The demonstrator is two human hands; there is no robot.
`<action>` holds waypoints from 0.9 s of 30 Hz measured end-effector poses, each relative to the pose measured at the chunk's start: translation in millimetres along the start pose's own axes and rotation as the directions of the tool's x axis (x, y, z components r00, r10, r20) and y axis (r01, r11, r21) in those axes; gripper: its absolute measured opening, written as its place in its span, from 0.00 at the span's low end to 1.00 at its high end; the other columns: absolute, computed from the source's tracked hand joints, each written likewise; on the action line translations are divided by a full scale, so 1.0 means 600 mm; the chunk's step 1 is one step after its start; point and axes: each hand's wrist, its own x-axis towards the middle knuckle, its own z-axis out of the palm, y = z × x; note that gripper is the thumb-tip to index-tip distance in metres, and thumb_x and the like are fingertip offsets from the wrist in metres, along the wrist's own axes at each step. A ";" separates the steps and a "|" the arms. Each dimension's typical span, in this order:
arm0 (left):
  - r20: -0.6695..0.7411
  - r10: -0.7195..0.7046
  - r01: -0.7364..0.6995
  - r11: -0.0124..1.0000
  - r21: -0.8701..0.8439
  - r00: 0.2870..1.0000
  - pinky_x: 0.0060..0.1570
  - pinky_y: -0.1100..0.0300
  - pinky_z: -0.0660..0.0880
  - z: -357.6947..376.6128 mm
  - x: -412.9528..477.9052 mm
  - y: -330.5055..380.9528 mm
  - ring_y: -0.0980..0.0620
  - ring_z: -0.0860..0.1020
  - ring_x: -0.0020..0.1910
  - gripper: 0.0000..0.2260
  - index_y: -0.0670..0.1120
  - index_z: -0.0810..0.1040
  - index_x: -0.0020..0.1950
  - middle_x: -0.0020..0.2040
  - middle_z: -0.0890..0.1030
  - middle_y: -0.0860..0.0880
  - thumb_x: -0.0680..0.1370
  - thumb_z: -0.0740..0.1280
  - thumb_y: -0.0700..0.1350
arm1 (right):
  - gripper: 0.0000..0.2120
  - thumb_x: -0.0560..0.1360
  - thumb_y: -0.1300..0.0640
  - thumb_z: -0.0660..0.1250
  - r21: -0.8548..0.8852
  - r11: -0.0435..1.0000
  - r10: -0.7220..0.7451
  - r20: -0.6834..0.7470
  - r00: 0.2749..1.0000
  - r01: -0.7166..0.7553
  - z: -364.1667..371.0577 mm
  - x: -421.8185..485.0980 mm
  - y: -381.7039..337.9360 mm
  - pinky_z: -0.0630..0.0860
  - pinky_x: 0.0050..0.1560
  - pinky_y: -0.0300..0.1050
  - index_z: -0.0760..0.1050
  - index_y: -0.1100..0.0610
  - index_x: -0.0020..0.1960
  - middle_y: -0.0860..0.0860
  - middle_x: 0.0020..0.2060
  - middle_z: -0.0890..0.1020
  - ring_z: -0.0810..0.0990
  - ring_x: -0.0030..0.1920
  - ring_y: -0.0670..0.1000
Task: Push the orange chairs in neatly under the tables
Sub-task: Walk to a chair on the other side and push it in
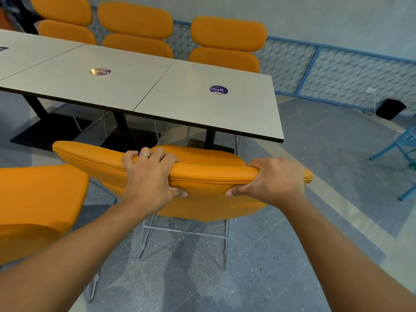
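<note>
An orange padded chair on thin metal legs stands in front of me, its back toward me and its seat just short of the near edge of the grey table. My left hand grips the top of the backrest near its middle, fingers over the top and thumb underneath. My right hand grips the same backrest toward its right end in the same way. A second orange chair stands close by on the left.
Three more orange chairs line the far side of the joined tables. A blue mesh fence runs behind them. A blue chair frame and a black box sit at the right. Black table bases rest on the grey floor.
</note>
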 end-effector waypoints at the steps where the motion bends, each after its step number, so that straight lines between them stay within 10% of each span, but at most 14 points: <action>1: 0.002 0.006 -0.006 1.000 -0.002 1.000 0.59 0.44 0.58 -0.001 -0.001 -0.002 0.46 0.72 0.55 0.32 0.57 0.75 0.55 0.52 0.76 0.53 0.57 0.74 0.70 | 0.43 0.48 0.12 0.58 0.000 1.000 0.009 -0.001 1.000 -0.009 0.000 -0.002 -0.002 0.80 0.40 0.46 0.77 0.44 0.45 0.42 0.32 0.78 0.79 0.38 0.47; 27: -0.003 0.091 -0.091 0.994 -0.061 0.996 0.59 0.45 0.58 0.032 0.114 -0.125 0.47 0.71 0.54 0.33 0.57 0.75 0.55 0.51 0.75 0.54 0.56 0.74 0.70 | 0.42 0.50 0.12 0.55 0.000 0.999 0.041 -0.088 0.995 -0.041 0.012 0.095 -0.087 0.79 0.37 0.45 0.79 0.46 0.41 0.42 0.29 0.78 0.77 0.33 0.45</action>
